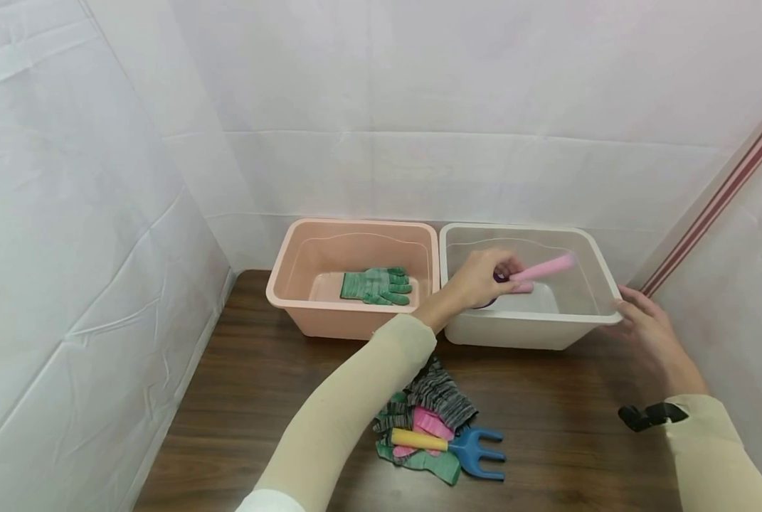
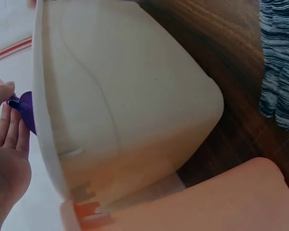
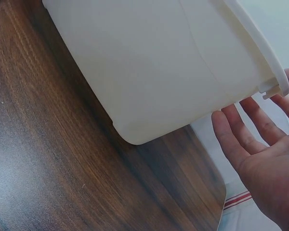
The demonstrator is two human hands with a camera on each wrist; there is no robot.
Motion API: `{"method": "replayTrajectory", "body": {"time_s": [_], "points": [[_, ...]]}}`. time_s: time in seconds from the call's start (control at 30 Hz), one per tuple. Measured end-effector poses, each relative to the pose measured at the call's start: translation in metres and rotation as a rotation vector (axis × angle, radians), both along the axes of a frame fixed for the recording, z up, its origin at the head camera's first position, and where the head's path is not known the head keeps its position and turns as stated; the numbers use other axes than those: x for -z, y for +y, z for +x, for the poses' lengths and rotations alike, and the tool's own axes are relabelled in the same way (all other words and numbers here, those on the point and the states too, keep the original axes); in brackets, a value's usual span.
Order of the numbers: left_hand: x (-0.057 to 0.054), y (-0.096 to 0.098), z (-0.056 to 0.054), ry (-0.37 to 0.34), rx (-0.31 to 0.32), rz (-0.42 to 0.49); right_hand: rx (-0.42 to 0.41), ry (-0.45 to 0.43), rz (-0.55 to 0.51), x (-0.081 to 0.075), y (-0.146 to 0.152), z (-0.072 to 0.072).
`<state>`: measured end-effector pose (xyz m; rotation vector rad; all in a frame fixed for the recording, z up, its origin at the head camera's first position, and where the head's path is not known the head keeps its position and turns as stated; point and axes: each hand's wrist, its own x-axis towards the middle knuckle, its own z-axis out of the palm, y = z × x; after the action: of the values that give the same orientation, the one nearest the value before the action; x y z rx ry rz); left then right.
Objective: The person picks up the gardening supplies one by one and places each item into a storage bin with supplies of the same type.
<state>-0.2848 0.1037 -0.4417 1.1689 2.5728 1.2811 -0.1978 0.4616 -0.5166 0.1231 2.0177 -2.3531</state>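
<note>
My left hand (image 1: 486, 276) pinches a small garden shovel over the white bin (image 1: 521, 331); its pink handle (image 1: 547, 267) points right and its purple blade (image 2: 26, 109) shows in the left wrist view. Partly hidden by the fingers, a second pink piece (image 1: 523, 287) appears lower, inside the bin. My right hand (image 1: 652, 331) holds that bin's right rim, thumb over the edge and fingers against the outer wall, as the right wrist view shows. To the left, a green glove (image 1: 374, 286) lies in the peach bin (image 1: 348, 320).
In front of the bins, a blue fork with a yellow handle (image 1: 419, 439) lies on a pile with a grey-black knit glove (image 1: 441, 395), a pink glove (image 1: 433, 423) and a green glove (image 1: 441, 464). White sheeting (image 1: 381, 171) stands close behind the bins.
</note>
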Motion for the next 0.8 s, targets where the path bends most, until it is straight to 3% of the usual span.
{"method": "replayTrajectory", "body": {"time_s": [0.1,0.23,0.8], "points": [[0.006,0.000,0.001,-0.010,0.006,0.005,0.010,-0.027,0.078,-0.001,0.000,0.000],[0.013,0.000,0.004,-0.015,0.003,0.001,0.014,-0.046,0.095,-0.003,-0.001,0.001],[0.024,-0.001,0.006,-0.010,-0.021,-0.006,-0.006,0.000,0.001,-0.002,-0.002,0.004]]}}
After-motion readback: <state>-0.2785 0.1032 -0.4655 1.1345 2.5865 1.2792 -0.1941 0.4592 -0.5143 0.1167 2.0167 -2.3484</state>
